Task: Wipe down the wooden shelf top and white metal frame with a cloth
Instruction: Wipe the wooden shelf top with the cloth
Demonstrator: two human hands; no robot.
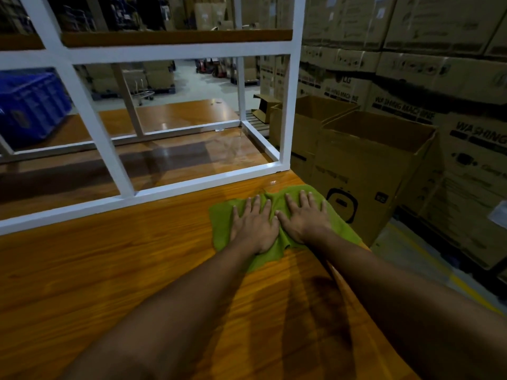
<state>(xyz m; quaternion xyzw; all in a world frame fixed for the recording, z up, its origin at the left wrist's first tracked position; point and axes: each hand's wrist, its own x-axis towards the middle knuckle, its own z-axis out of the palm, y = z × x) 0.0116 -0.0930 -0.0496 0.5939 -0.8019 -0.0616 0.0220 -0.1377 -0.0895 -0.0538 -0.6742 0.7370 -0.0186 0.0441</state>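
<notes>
A green cloth (225, 223) lies spread on the glossy wooden shelf top (109, 270), near its right edge. My left hand (253, 224) and my right hand (304, 218) press flat on the cloth side by side, fingers straight and pointing away from me. Just beyond the cloth stands the white metal frame (192, 185), its bottom rail running across the wood and its corner post (290, 105) rising at the right. A small wet spot (273, 182) shines on the wood by that corner.
Open cardboard boxes (370, 171) stand right of the shelf edge, with stacked washing machine cartons (439, 78) behind them. A blue crate (30, 105) sits at the left behind the frame. A second wooden shelf (175, 37) spans the frame higher up.
</notes>
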